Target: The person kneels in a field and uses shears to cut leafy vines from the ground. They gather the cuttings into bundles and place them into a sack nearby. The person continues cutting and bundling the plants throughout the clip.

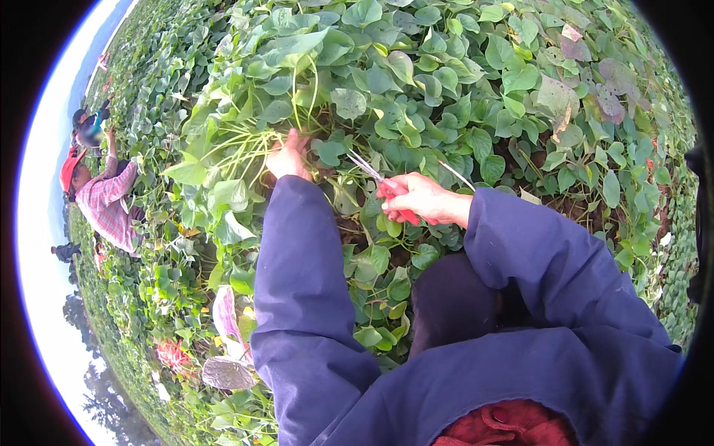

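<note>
My left hand (290,154) reaches in among leafy vines with heart-shaped leaves, at a bundle of pale green stems (245,146); its fingers are partly hidden by stems and leaves, so the grip is unclear. To the right of it, my right hand (418,198) is closed around the red handles of a pair of scissors (395,190). Their metal blades point up and left towards the left hand, slightly parted, over the foliage. Green leaves (348,104) surround both hands.
Dense vines cover the ground. Red plastic string (174,357) and a pink-and-white bag (225,315) lie at lower left. A co-worker in a red cap and plaid shirt (109,200) bends over the vines at left, with other people beyond. My knee (454,301) is below the scissors.
</note>
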`<state>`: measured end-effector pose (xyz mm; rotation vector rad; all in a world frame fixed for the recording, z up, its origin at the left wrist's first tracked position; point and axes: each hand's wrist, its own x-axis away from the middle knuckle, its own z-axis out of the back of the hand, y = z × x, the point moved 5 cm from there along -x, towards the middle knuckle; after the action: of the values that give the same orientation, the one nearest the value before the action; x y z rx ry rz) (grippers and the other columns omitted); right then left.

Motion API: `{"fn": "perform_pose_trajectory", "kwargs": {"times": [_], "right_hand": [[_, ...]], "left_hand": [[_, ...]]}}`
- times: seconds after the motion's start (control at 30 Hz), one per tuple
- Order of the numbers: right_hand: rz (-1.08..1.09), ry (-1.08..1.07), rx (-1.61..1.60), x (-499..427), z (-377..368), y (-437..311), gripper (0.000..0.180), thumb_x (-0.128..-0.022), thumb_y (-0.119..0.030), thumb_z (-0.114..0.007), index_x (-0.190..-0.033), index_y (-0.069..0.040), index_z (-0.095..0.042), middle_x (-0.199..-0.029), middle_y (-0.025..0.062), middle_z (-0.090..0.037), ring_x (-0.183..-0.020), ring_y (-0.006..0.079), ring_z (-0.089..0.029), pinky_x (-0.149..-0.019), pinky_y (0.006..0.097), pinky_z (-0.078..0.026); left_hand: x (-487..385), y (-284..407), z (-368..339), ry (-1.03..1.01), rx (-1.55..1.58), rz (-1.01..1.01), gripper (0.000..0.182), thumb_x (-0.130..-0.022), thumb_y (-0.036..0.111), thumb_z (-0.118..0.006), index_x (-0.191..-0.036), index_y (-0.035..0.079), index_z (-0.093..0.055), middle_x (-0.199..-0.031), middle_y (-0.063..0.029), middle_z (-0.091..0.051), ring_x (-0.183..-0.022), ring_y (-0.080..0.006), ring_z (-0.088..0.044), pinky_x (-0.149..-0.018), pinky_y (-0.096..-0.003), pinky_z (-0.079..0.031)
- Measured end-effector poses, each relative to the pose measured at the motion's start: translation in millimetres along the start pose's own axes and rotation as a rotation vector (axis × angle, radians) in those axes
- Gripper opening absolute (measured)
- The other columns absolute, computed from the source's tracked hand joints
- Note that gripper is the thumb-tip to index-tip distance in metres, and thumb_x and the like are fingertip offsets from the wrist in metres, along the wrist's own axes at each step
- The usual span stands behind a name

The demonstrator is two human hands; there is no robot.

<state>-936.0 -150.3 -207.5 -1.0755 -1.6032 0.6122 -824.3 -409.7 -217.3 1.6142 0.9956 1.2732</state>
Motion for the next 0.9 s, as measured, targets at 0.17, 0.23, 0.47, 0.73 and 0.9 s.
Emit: {"fn": "perform_pose_trajectory", "kwargs": {"times": [0.17, 0.23, 0.47, 0.73, 0.9], "right_hand": [[-0.128, 0.001, -0.119, -63, -9, -14, 0.025, -0.092, -0.024, -0.064, -0.095, -0.001, -0.056, -0.079, 0.0107, -0.064, -0.065, 0.0199, -0.066, -0.056, 0.0328, -0.057], [-0.186, 0.042, 0.014, -82, -9, -16, 0.026, -0.091, -0.026, -0.065, -0.092, -0.001, -0.057, -0.078, 0.0114, -0.064, -0.064, 0.0212, -0.067, -0.054, 0.0336, -0.057], [-0.214, 0.137, 0.226, -132, 22, -23, 0.037, -0.088, -0.03, -0.069, -0.093, 0.005, -0.059, -0.074, 0.0153, -0.065, -0.061, 0.0226, -0.067, -0.049, 0.0321, -0.055], [-0.211, -0.068, 0.135, -146, 45, -19, 0.047, -0.082, -0.042, -0.073, -0.111, -0.009, -0.058, -0.078, 0.0108, -0.063, -0.066, 0.0198, -0.066, -0.056, 0.0343, -0.055], [-0.233, -0.075, 0.155, -149, 44, -23, 0.058, -0.078, -0.045, -0.074, -0.121, -0.011, -0.055, -0.08, 0.0089, -0.061, -0.067, 0.0189, -0.063, -0.057, 0.0344, -0.053]], "left_hand": [[-6, -17, 44, 0.009, 0.017, 0.108, 0.021, -0.098, 0.015, -0.055, -0.116, 0.007, -0.047, -0.113, -0.0109, -0.069, -0.11, -0.0253, -0.063, -0.089, -0.0397, -0.04], [-7, -22, 46, 0.029, 0.041, 0.116, 0.019, -0.099, 0.015, -0.054, -0.115, 0.007, -0.047, -0.111, -0.0107, -0.069, -0.108, -0.0247, -0.063, -0.085, -0.0377, -0.041], [10, -37, 43, 0.107, 0.107, 0.037, 0.015, -0.096, 0.012, -0.057, -0.11, 0.006, -0.054, -0.102, -0.0108, -0.071, -0.089, -0.0197, -0.066, -0.065, -0.0283, -0.042], [27, -49, 46, 0.178, 0.149, -0.006, 0.019, -0.096, 0.013, -0.059, -0.111, 0.003, -0.054, -0.103, -0.0122, -0.07, -0.084, -0.0183, -0.066, -0.061, -0.0272, -0.043], [38, -52, 43, 0.138, 0.163, -0.038, 0.017, -0.095, 0.011, -0.06, -0.109, 0.003, -0.056, -0.104, -0.0121, -0.07, -0.082, -0.0162, -0.066, -0.062, -0.0253, -0.044]]}}
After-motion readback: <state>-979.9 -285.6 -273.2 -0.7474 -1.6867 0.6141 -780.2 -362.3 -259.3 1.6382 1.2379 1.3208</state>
